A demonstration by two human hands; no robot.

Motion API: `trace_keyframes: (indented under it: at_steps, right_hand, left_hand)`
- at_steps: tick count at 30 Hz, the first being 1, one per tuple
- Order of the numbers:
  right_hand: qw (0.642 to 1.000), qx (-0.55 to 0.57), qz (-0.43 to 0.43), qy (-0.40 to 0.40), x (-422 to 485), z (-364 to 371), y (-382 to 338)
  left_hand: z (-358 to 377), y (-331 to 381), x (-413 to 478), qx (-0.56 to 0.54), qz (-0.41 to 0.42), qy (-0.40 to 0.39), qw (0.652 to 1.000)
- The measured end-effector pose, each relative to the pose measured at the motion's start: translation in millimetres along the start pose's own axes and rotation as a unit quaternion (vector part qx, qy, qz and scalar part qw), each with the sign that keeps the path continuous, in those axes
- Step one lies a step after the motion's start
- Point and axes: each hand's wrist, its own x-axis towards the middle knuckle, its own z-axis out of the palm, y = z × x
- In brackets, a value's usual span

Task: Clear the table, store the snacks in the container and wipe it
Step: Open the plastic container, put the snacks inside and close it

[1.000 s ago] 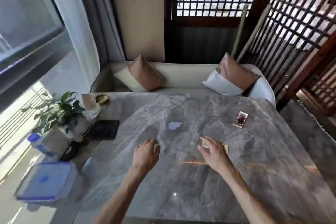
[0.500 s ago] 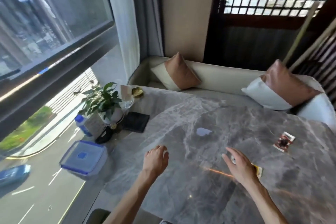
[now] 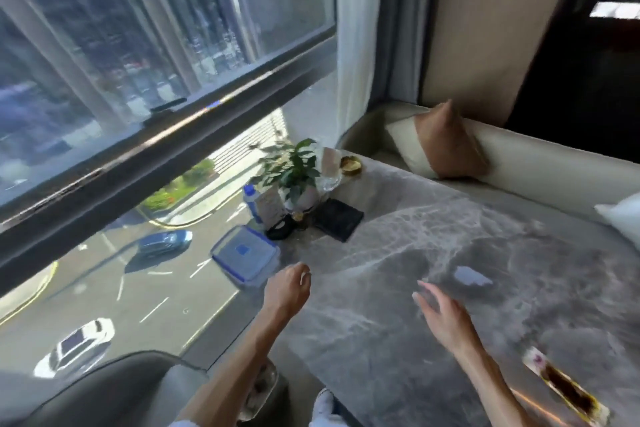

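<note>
at table edge, clear blue-rimmed container (image 3: 244, 255), lidded

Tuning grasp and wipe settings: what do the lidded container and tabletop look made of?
Container: probably translucent plastic with blue trim, smooth; motion blur hides detail. Tabletop: grey stone, likely marble or a marble-look slab, polished, judging by white veining and bright reflections.

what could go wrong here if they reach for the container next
1. The lidded container sits at the window-side edge of the table; a nudge from the left hand might push it off.
2. The bottle and potted plant crowd just behind it, so a hasty reach may tip them.
</note>
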Motion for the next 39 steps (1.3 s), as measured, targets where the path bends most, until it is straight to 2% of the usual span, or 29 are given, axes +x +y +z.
trace_keyframes:
  at_steps: [4,7,13,18,22,26,31,32,35,39]
  right_hand:
    - [0.996,0.011,-0.036,-0.084,39,61,-65]
    - [0.993,0.006,-0.042,-0.113,69,109,-115]
    - [0.986,-0.027,-0.045,-0.157,144,208,-205]
    - [0.976,-0.080,-0.013,-0.200,221,291,-245]
    - [0.962,-0.103,0.066,-0.242,271,332,-243]
    - [0.949,-0.074,0.143,-0.269,287,349,-244]
    - [0.938,-0.015,0.167,-0.303,272,340,-243]
    - [0.939,-0.004,0.170,-0.300,267,334,-239]
    - [0.946,0.028,0.179,-0.267,242,309,-208]
    - [0.947,0.100,0.236,-0.191,182,246,-147]
  left_hand:
    - [-27,-63,13,-0.048,-0.123,0.015,0.991]
    - [-41,-116,29,-0.118,-0.199,0.032,0.972]
    - [-37,-210,73,-0.276,-0.294,0.050,0.914]
    - [-34,-254,117,-0.352,-0.351,0.007,0.867]
    - [-14,-285,145,-0.407,-0.424,-0.045,0.808]
    - [11,-292,154,-0.479,-0.451,-0.104,0.745]
    - [35,-291,157,-0.583,-0.456,-0.126,0.660]
    - [37,-288,157,-0.591,-0.454,-0.121,0.656]
    - [41,-270,151,-0.581,-0.433,-0.140,0.675]
    - [64,-223,142,-0.565,-0.373,-0.218,0.703]
